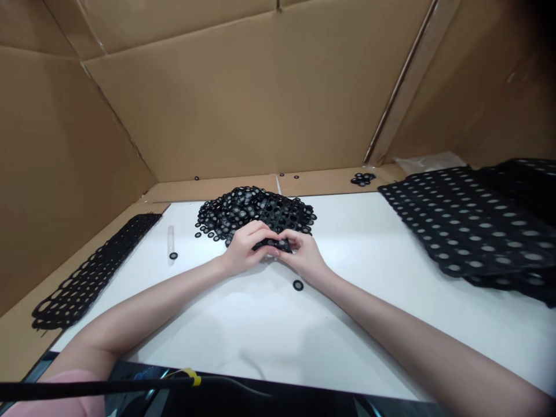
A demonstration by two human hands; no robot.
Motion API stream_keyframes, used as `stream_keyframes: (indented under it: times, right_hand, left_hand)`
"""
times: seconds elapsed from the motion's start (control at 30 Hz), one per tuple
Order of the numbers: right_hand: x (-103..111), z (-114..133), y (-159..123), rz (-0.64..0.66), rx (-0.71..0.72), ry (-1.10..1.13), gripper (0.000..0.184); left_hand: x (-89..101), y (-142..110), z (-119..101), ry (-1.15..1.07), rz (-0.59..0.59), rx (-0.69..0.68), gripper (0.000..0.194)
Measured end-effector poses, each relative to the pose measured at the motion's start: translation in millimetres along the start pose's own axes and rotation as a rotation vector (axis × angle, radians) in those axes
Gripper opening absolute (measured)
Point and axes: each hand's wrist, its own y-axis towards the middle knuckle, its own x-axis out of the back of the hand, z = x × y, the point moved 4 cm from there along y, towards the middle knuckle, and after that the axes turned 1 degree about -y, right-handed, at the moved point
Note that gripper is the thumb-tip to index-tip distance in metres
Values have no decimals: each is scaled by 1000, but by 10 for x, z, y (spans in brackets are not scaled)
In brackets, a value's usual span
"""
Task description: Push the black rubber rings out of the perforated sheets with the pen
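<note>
My left hand (pixel 248 249) and my right hand (pixel 305 255) meet at the middle of the white table, both closed with fingertips nearly touching. They pinch the near edge of a black perforated sheet (pixel 282 215) with round holes, some of which look empty. My fingers hide part of that edge. Behind and left of the sheet is a heap of small black rings with grey centres (pixel 230 211). One loose ring (pixel 297 285) lies on the table just below my right hand.
On the right lies a stack of black sheets filled with grey discs (pixel 473 226). Black sheets with open holes (pixel 99 266) lie along the left edge. A clear strip (pixel 171 240) with a ring by it is left of the heap. Cardboard walls (pixel 260 98) surround the white table (pixel 217 330).
</note>
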Motion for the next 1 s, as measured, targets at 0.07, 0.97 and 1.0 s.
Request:
stream_keyframes:
  times: [0.07, 0.97, 1.0]
  right_hand:
    - [-7, 3, 0, 9, 8, 0, 24]
    - [-50, 129, -93, 47, 30, -132, 67]
    - [-54, 131, -91, 60, 31, -117, 66]
  left_hand:
    - [3, -2, 3, -34, -6, 46, 16]
    - [-65, 10, -83, 102, 13, 113, 20]
    - [-70, 1, -68, 68, 6, 140, 20]
